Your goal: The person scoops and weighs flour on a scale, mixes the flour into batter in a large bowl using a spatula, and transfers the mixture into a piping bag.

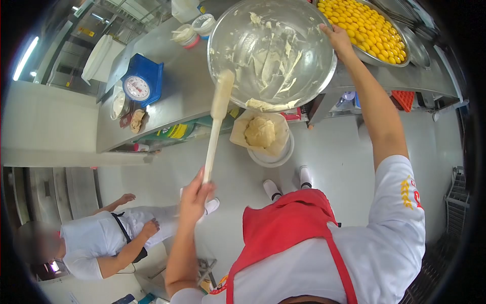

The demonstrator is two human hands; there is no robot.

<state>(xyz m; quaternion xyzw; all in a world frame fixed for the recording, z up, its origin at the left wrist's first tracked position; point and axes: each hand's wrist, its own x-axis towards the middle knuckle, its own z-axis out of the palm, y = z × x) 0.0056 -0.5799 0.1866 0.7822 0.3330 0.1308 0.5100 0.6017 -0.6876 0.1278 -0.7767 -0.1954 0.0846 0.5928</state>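
My left hand (195, 196) is closed around the handle of a long white spatula (220, 101). The spatula points up, its pale blade smeared and overlapping the near left rim of the bowl in the view; whether they touch I cannot tell. My right hand (338, 40) grips the right rim of a large steel mixing bowl (238, 55), which is tilted toward me. Streaks of cream-coloured batter or dough cling to its inside, with a thick strip along the lower lip. Below the bowl, a paper-lined white bucket (271, 158) holds a pale creamy mound (259, 133).
A blue dial scale (147, 81) stands on the steel counter (177, 96), with small tubs (203, 24) behind. At the right is a tray of yellow egg yolks (364, 28). Another person (101, 235) in white is at the lower left. Racks (455, 195) stand far right.
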